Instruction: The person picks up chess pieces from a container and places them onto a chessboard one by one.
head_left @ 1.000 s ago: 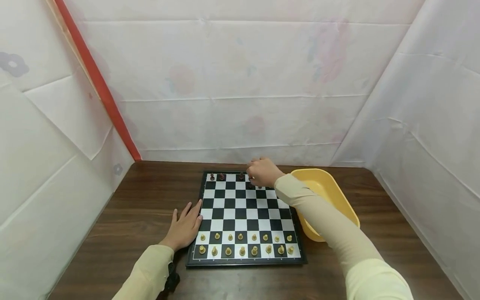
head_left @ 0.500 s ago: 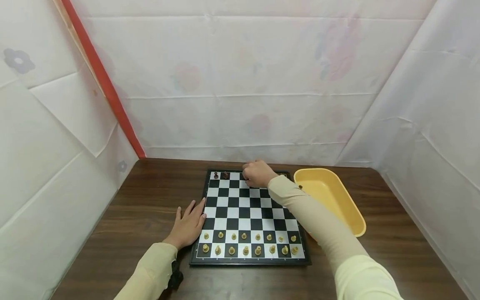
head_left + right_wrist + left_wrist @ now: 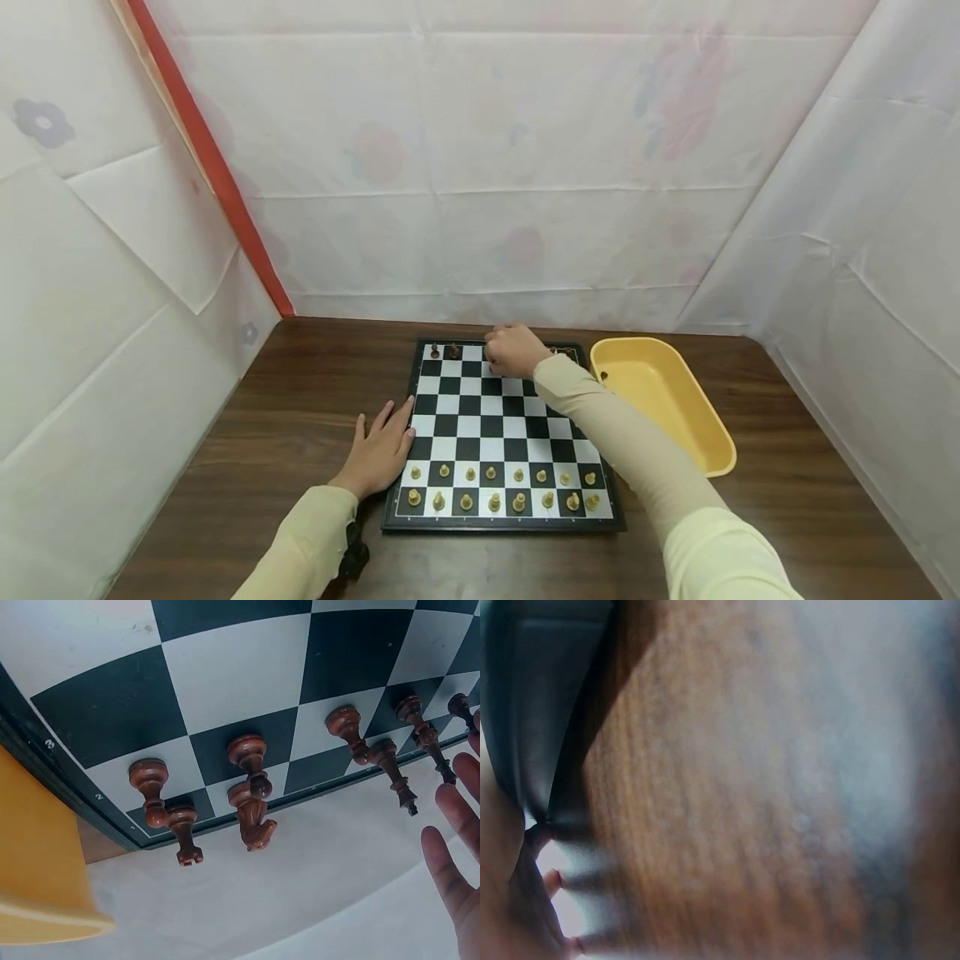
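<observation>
Nearest, sixteen pale pieces [image 3: 491, 498] fill two rows of the chessboard [image 3: 501, 433]. Left hand [image 3: 378, 454] lies flat, fingers relaxed, touching its edge. Far row: right hand [image 3: 512, 350] over the dark pieces [image 3: 250, 787] (at least seven counted), fingers loose, holding nothing. Yellow tub [image 3: 667, 400] alongside.

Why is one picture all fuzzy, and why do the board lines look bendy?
Left wrist view: too close, so the table blurs and pale glare washes the right side. Right wrist view: sharp, but its wide lens curves the chessboard. Head view: evenly lit, sharp.
</observation>
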